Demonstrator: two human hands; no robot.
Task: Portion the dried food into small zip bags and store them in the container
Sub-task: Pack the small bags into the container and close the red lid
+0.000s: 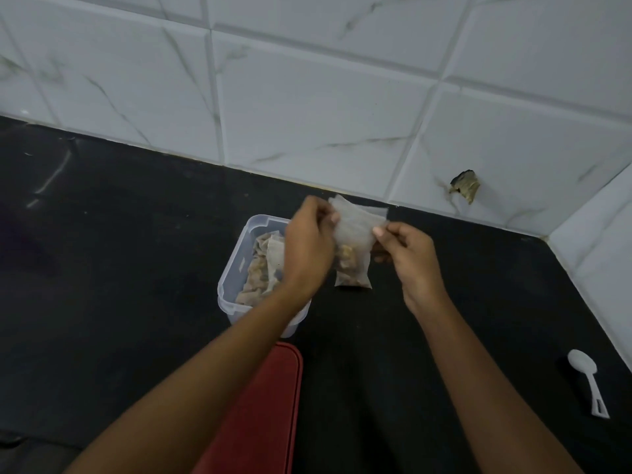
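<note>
Zip bag (354, 234) held over black counter (102, 268), white-tiled walls (307, 97) behind.

No text, label, brand or number can be read anywhere: the zip bag (352, 234), clear plastic container (229, 275), red lid (266, 405) and white spoon (586, 381) show plain surfaces (as do the wall tiles (307, 114)).
</note>
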